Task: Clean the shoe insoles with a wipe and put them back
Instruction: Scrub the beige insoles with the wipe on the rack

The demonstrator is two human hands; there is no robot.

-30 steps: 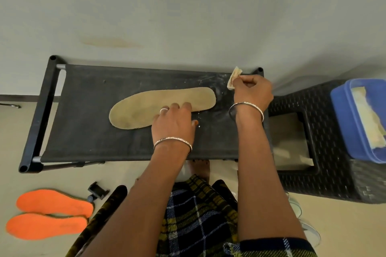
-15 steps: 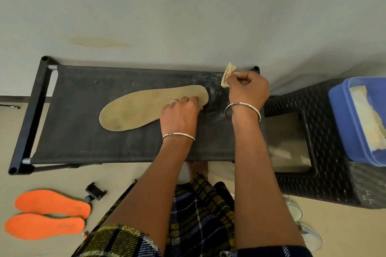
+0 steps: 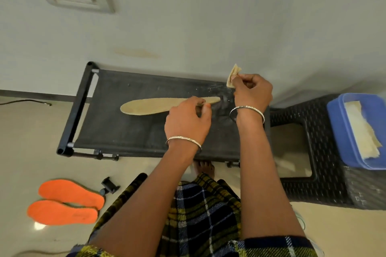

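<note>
Two pinches: your left grip (image 3: 188,119) on insole (image 3: 154,105) end, likely for flipping; right grip (image 3: 252,92) holds wipe (image 3: 233,76) clear, bench (image 3: 125,131) right edge.

one tan insole (image 3: 150,105), two orange insoles (image 3: 71,193) (image 3: 62,213), one blue tub (image 3: 337,129)

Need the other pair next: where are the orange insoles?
Head view, lower left: the orange insoles lie side by side on the floor, near the black rack's left end, beside a small black clip.
</note>
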